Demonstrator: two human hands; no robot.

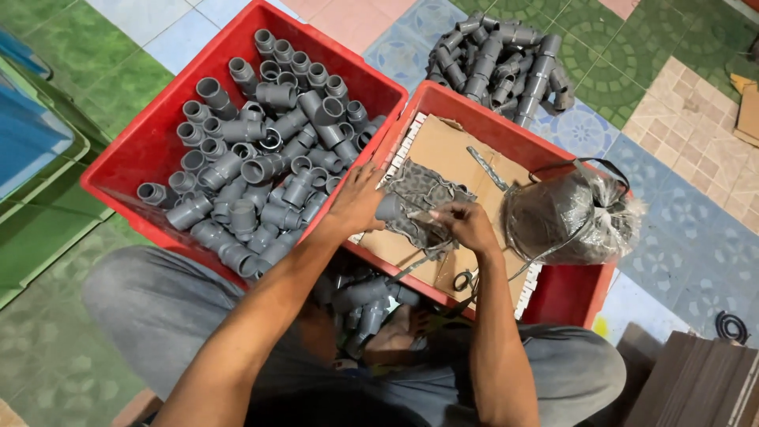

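**Grey pipe fittings handled over two red crates**

Left of the left hand [357,199], a red crate [150,138] holds loose grey fittings [261,150]. The left hand closes around one grey fitting [389,207], steadying it for the right hand [466,225], whose fingers pinch a thin strip at the fitting's mouth. Beneath both hands, cardboard [443,146] covers a second crate [569,289], serving as a work surface. Right of the right hand lies a plastic-wrapped dark roll [565,213].

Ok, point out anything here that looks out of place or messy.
A heap of grey pipe fittings lies loose on the tiled floor behind the red crates. More fittings sit in the person's lap. The cardboard sheet is torn at one edge.
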